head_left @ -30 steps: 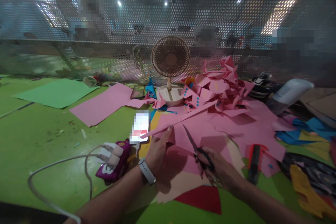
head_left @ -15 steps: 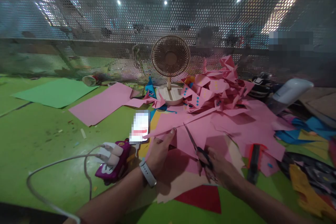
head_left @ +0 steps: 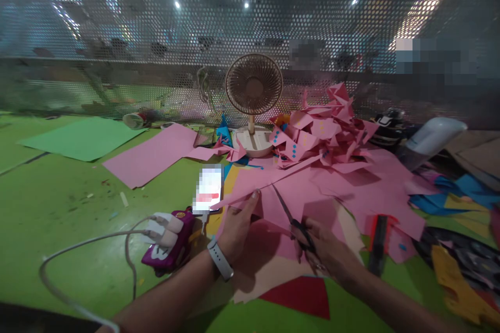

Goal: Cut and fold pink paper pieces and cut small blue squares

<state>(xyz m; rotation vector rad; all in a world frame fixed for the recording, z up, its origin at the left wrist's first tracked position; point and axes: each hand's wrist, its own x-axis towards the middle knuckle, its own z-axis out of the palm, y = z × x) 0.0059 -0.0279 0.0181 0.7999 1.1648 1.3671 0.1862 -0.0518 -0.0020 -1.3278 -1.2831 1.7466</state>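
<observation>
My left hand (head_left: 239,229), with a pale watch strap on its wrist, pinches a sheet of pink paper (head_left: 234,199) under its thumb, the fingers partly hidden beneath. To its right, my right hand (head_left: 330,252) grips a pair of scissors (head_left: 302,234) with dark handles. The blades point up and left, tips close to the paper's long edge beyond my left thumb, and look almost closed. Whether they touch the paper I cannot tell. More pink sheets (head_left: 289,242) lie under both hands, above a beige piece and a dark red piece (head_left: 300,296).
A small fan (head_left: 253,88) stands at the back beside a heap of folded pink paper (head_left: 324,132). Left of my hands are a lit phone (head_left: 209,187) and a purple power strip (head_left: 172,250) with cables. A red-and-black tool (head_left: 377,242) and a black tray (head_left: 424,234) lie right.
My right hand and the scissors have shifted very slightly, and the handles sit a little closer together. My left hand and the pink paper have barely moved.
</observation>
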